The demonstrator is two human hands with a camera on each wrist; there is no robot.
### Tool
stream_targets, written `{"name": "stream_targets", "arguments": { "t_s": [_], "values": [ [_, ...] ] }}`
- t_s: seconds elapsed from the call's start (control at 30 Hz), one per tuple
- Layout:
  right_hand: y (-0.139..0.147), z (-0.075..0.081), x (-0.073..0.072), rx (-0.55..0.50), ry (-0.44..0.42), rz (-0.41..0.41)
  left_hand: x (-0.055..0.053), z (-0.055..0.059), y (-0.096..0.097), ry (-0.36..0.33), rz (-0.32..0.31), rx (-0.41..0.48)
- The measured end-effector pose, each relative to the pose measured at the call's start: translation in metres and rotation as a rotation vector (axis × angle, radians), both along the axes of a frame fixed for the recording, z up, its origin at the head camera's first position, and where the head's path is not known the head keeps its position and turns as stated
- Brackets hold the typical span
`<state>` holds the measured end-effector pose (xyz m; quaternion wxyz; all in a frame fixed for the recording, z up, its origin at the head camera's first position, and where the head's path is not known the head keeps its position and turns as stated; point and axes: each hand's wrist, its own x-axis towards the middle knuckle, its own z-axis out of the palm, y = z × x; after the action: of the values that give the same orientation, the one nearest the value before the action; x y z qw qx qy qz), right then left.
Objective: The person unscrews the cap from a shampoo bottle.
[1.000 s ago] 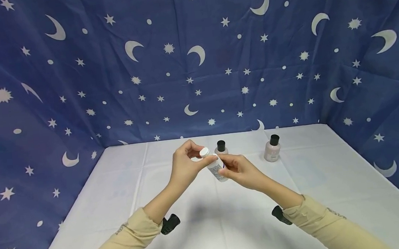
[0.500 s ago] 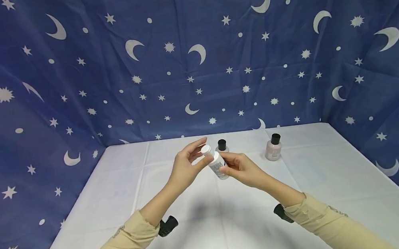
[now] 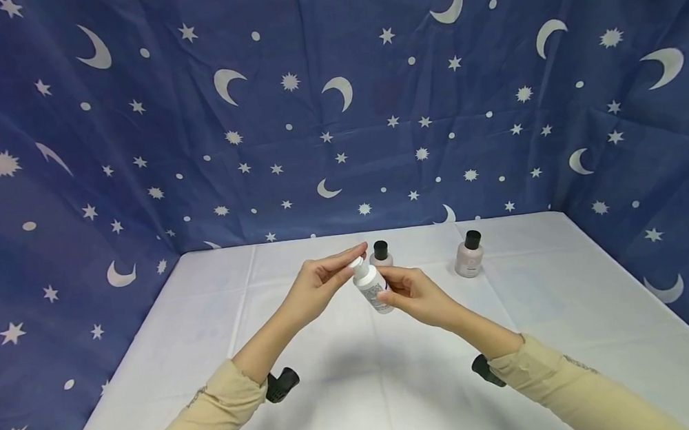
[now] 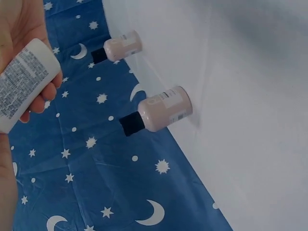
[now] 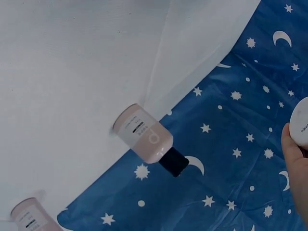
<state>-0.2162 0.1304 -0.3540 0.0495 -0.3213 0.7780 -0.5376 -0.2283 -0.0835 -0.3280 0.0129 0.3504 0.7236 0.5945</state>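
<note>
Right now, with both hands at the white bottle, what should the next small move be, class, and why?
Probably the left hand should pinch the white cap and try a slight turn: its fingers reach out fairly straight at the cap, while the right hand grips the tilted white bottle.

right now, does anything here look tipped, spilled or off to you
Nothing stands out: both pink bottles stand upright and capped, and no spill shows on the table. The white bottle is tilted, but the right hand is holding it.
</note>
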Motion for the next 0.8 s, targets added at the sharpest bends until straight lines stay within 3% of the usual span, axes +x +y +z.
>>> {"name": "stream_targets", "arguments": {
  "t_s": [0.37,0.8],
  "values": [
    [-0.001,0.0,-0.004,-0.024,0.017,-0.032,-0.005,0.003,0.007,-0.076,0.15,0.085],
    [-0.009,0.002,-0.005,-0.112,0.013,-0.12,-0.005,0.002,0.024,0.006,0.368,0.18]
  ]
}}
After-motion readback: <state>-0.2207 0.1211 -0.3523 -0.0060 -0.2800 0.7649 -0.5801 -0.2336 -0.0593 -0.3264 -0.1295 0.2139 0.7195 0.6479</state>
